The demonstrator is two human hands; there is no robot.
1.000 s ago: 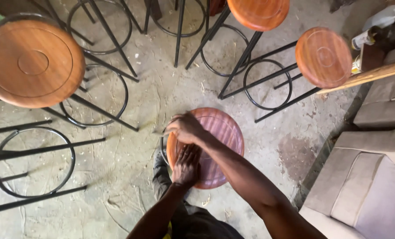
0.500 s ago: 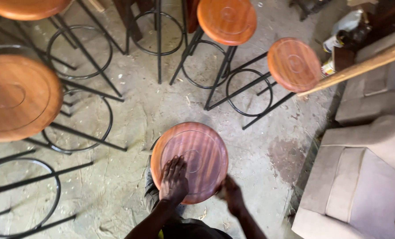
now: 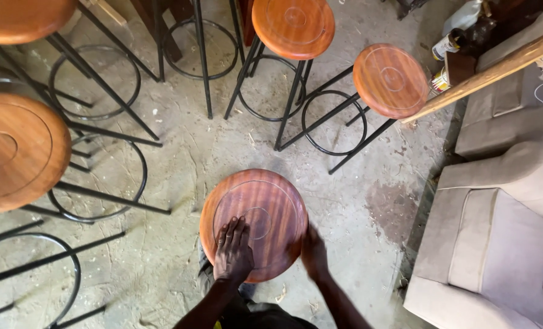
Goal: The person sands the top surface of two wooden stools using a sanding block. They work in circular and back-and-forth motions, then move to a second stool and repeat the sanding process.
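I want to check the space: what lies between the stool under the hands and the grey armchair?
In the head view, only bare dusty floor with a dark stain separates the stool from the armchair.

Soft even daylight, faint shadows, no glare; right hand (image 3: 313, 251) motion-blurred, rest sharp.

Both arms reach forward from the bottom of the view. The left hand (image 3: 233, 251) lies flat, palm down, fingers stretched out and close together. The right hand (image 3: 313, 251) is turned on its side — a bit blurry — fingers pointing forward.
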